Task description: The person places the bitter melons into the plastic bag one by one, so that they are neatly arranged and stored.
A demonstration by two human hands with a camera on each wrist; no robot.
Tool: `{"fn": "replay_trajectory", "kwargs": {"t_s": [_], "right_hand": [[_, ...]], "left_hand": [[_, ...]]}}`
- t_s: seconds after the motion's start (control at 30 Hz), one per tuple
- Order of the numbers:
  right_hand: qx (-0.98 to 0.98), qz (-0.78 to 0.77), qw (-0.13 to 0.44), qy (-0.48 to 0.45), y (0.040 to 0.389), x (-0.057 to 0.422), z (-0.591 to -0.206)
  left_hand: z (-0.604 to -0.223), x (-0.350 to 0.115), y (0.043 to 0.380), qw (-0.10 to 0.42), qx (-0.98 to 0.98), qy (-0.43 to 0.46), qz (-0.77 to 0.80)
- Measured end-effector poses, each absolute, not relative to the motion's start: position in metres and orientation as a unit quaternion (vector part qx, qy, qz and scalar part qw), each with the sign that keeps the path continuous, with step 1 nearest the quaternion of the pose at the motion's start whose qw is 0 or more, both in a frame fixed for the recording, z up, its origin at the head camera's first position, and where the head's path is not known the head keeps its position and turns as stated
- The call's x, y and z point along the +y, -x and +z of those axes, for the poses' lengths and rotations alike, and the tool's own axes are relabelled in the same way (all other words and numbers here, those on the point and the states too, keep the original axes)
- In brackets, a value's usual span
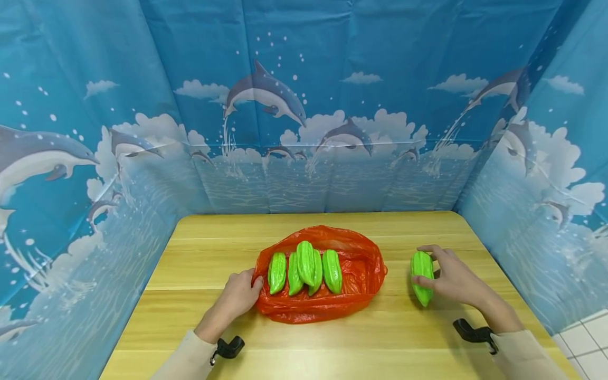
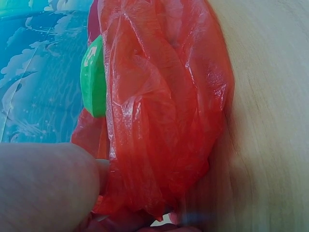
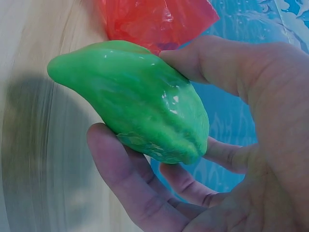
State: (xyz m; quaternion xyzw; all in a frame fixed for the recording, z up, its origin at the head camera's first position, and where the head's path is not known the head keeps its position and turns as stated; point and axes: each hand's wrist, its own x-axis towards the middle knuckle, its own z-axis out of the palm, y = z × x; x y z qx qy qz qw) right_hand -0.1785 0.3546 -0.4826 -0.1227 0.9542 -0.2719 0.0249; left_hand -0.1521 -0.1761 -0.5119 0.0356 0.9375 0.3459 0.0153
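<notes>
A red plastic bag [image 1: 353,279] lies spread wide on the wooden table, its mouth facing up. Several glossy green star fruits [image 1: 305,264] sit inside it, one resting on top of others. My left hand [image 1: 237,293] pinches the bag's left rim, and in the left wrist view the thumb [image 2: 48,186] presses against the red film. To the right of the bag, my right hand [image 1: 453,277] holds another green star fruit [image 3: 140,104] between thumb and fingers. That fruit's narrow tip points away from the palm in the right wrist view.
The wooden table [image 1: 199,253] has rounded far corners. A blue dolphin-print curtain [image 1: 332,174] stands along its back and both sides. White floor tiles [image 1: 581,343] show at the lower right. A black strap mount [image 1: 475,333] sits at my right wrist.
</notes>
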Motion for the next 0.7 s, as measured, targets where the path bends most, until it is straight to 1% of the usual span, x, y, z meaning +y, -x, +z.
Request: {"fn": "replay_trajectory", "kwargs": {"t_s": [0.7], "right_hand": [[0.946, -0.295, 0.034, 0.129, 0.176, 0.339, -0.475]], "left_hand": [[-0.512, -0.175, 0.152, 0.015, 0.938, -0.036, 0.344]]}}
